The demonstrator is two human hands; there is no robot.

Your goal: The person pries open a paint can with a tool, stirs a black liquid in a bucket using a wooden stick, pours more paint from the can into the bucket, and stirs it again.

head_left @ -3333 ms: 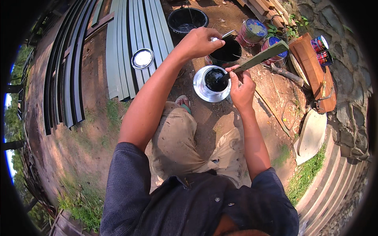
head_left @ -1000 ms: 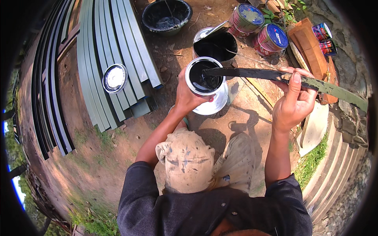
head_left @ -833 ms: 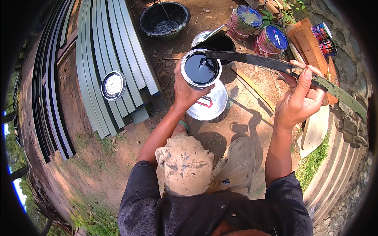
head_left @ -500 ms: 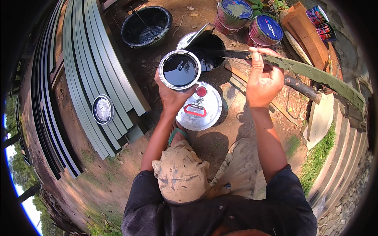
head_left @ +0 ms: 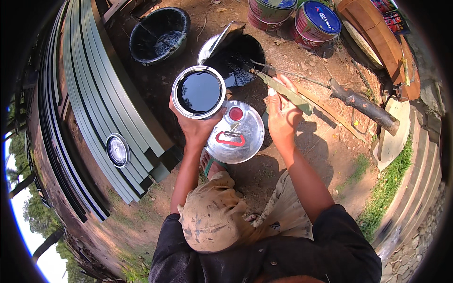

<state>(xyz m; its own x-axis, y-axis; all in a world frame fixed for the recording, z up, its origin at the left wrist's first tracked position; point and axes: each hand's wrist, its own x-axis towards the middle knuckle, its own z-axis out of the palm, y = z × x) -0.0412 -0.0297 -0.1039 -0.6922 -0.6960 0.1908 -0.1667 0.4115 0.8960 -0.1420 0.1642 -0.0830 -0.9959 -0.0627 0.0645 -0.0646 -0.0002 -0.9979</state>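
- You are outdoors on bare reddish dirt ground (head_left: 325,155), with patches of grass at the lower right and a stone-edged border curving along the right rim.
- To your left lies a stack of long grey-green painted slats (head_left: 101,108), with a small round lid (head_left: 117,150) resting on top of them.
- Your left hand (head_left: 197,126) holds an open paint can (head_left: 198,91) from below, fingers wrapped round its lower wall; the can is upright, raised off the ground, and holds dark, glossy paint.
- Just below and to the right of that can, a larger silver tin lid (head_left: 236,133) with a red handle and red cap lies on the ground, partly under your left hand.
- Your right hand (head_left: 281,116) is closed around a long, flat grey-green stick (head_left: 278,87), thumb pressed along its top; the stick's far end reaches into the big black paint bucket (head_left: 236,59) ahead of you.
- That bucket sits on the ground just beyond the held can, with its shiny lid tilted at the far rim.
- A black basin (head_left: 159,34) stands further left, near the slats.
- Two closed paint tins (head_left: 292,16) with blue tops stand at the top, well apart from your hands.
- A rough dark branch (head_left: 364,106) lies on the dirt to your right, beside a pale flat board (head_left: 394,132).
- Your knee, in stained tan cloth, shows below the hands.
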